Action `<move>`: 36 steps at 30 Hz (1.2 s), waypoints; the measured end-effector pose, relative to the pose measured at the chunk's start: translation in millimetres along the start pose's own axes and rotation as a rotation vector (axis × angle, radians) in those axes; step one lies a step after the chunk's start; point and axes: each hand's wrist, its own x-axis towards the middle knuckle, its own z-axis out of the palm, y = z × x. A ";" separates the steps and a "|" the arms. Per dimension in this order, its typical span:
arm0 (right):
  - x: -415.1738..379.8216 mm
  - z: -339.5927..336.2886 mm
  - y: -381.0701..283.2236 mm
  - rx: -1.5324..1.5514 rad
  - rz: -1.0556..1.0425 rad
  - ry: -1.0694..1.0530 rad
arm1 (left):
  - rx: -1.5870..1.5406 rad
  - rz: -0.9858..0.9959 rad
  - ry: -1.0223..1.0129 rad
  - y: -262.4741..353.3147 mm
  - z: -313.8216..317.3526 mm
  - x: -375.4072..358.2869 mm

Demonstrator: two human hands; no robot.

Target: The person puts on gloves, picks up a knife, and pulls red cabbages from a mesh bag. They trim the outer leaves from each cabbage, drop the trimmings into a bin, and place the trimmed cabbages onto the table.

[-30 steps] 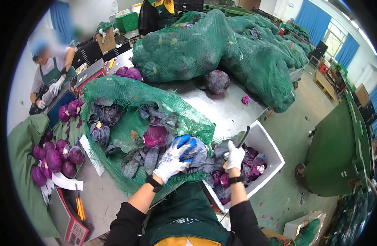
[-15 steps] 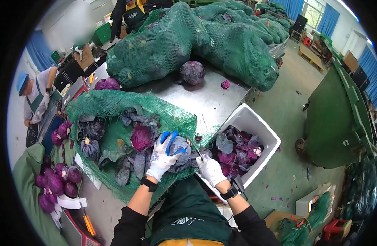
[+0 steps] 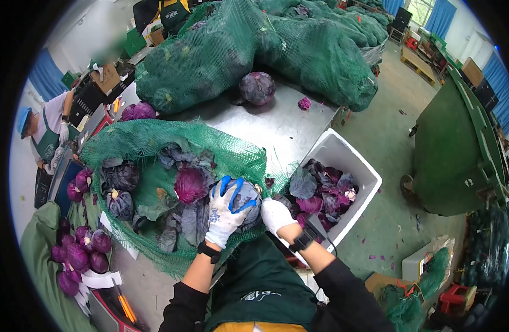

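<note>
My left hand (image 3: 226, 210), in a white glove with blue fingertips, spreads over a purple cabbage (image 3: 247, 203) and grips it. The cabbage lies at the right side of an open green mesh bag (image 3: 149, 130), its pale stem end facing right. Against that end, my gloved right hand (image 3: 278, 214) is closed around a thin knife, mostly hidden by the glove. Left of my left hand sits a bright purple peeled cabbage (image 3: 191, 185). Darker cabbages (image 3: 120, 205) and loose outer leaves (image 3: 167, 238) lie farther left in the bag.
A white foam box (image 3: 361, 166) of purple leaves stands at the right. Full mesh bags (image 3: 199, 69) and one loose cabbage (image 3: 257, 88) occupy the metal table (image 3: 287, 119). Peeled cabbages (image 3: 80, 254) lie at left. A green bin (image 3: 453, 149) stands right; a co-worker (image 3: 50, 127) is at left.
My right hand has turned and moved slightly up and left, against the cabbage's stem end; the thin blade seen before is now hidden. My left hand still grips the cabbage.
</note>
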 end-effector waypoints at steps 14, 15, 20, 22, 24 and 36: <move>-3.3 -17.9 -33.6 0.055 0.180 0.136 | -0.215 0.249 0.146 -7.4 -22.8 -28.4; -1.5 -29.8 -38.0 0.056 0.124 0.220 | -0.245 0.214 0.114 -1.4 -32.0 -19.2; 20.8 -52.7 -43.3 -0.081 -0.061 0.454 | -0.275 -0.036 0.107 6.9 -20.4 25.9; 29.2 -47.4 -33.9 -0.121 -0.003 0.401 | -0.209 -0.090 -0.017 -9.6 0.6 29.4; 34.0 -37.2 -8.4 -0.129 0.043 0.355 | -0.125 -0.081 0.027 -14.7 16.5 24.1; 30.4 -44.3 15.7 -0.118 0.160 0.319 | -0.367 -0.099 0.069 -12.8 -23.5 -22.0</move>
